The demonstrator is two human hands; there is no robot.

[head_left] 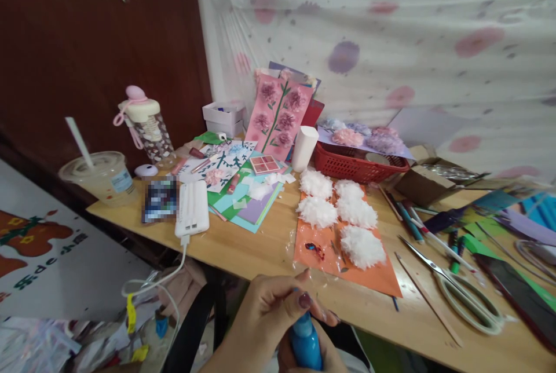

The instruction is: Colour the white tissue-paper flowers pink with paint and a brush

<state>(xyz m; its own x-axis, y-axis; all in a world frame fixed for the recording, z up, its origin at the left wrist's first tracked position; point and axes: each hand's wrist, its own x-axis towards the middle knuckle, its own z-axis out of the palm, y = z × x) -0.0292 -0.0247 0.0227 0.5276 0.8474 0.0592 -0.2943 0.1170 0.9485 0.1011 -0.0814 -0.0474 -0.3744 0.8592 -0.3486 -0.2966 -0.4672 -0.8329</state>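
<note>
Low in the view, close to the table's front edge, is a small blue bottle (pixel 305 341). My right hand (pixel 329 354) is wrapped around its body from below, partly cut off by the frame's bottom. At the bottle's top, my left hand (pixel 273 308) is closed, with the thumb pressed over the narrow tip. The fingers hide most of that tip. Just beyond the hands, an orange sheet (pixel 382 280) carries several fluffy white paper flowers (pixel 362 245). A dab of dark red and blue paint (pixel 314 251) lies on its near left part, beside clear plastic film (pixel 299 266).
Scissors (pixel 452 286), a thin wooden stick (pixel 428 297) and pens (pixel 410 222) lie right. A red basket (pixel 356 167) and pink flower card (pixel 278 112) stand behind. Left are a white power bank (pixel 191 208) with cable, a drink cup (pixel 102 179) and a water bottle (pixel 150 130).
</note>
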